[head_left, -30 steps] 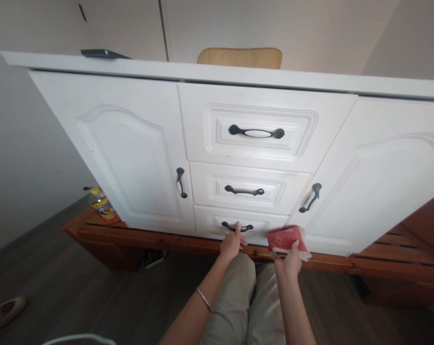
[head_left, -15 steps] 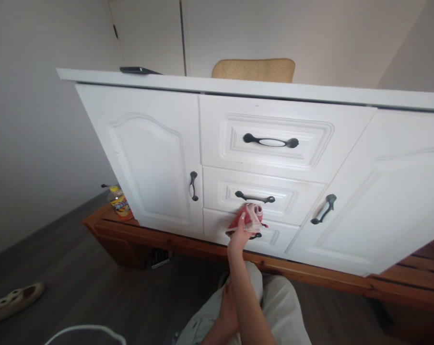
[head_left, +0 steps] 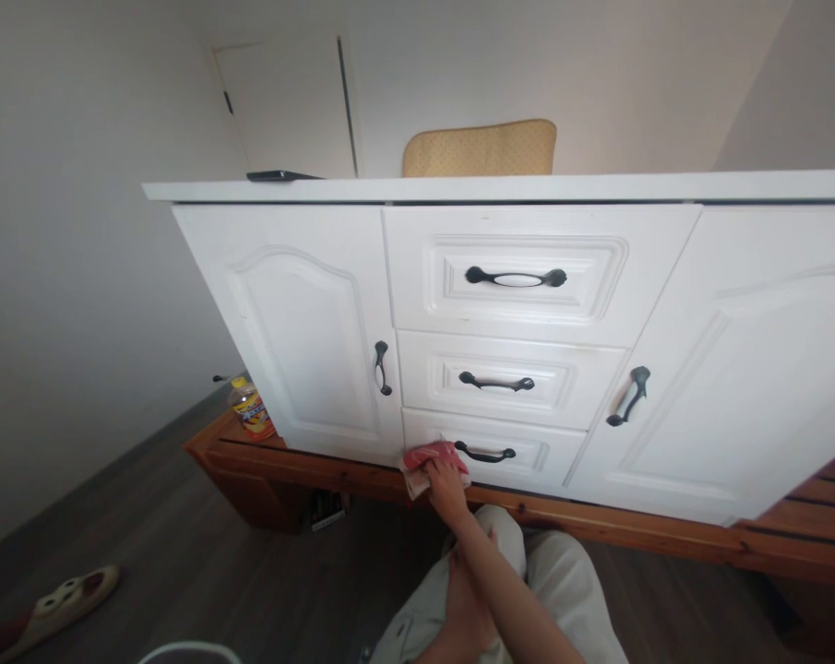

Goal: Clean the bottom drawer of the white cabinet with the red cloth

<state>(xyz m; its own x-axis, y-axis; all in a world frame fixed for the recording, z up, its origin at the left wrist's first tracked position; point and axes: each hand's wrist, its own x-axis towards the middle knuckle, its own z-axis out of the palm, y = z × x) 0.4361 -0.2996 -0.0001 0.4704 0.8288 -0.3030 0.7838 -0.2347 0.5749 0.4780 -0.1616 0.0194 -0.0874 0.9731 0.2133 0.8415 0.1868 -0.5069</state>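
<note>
My right hand (head_left: 447,491) presses a red and pale cloth (head_left: 434,454) against the left part of the bottom drawer (head_left: 542,457), low on a white cabinet (head_left: 299,341). Its fingers lie bent over the folded fabric, just left of the dark drawer handle (head_left: 486,453). Beneath my right forearm, my left hand (head_left: 464,590) rests at my knee, most of its fingers hidden. Above are the middle drawer's handle (head_left: 496,382) and the top drawer's handle (head_left: 516,278).
A brown wooden bench (head_left: 362,475) bears the cabinet. On its left end stands a bottle (head_left: 252,409) with a yellow cap. A dark flat object (head_left: 279,175) lies on the cabinet top. Behind is a tan chair back (head_left: 483,149). A slippered foot (head_left: 71,595) shows on the floor.
My right hand has moved down and left with the cloth, from between the middle and bottom handles to the bottom drawer's left side. The view has tilted slightly.
</note>
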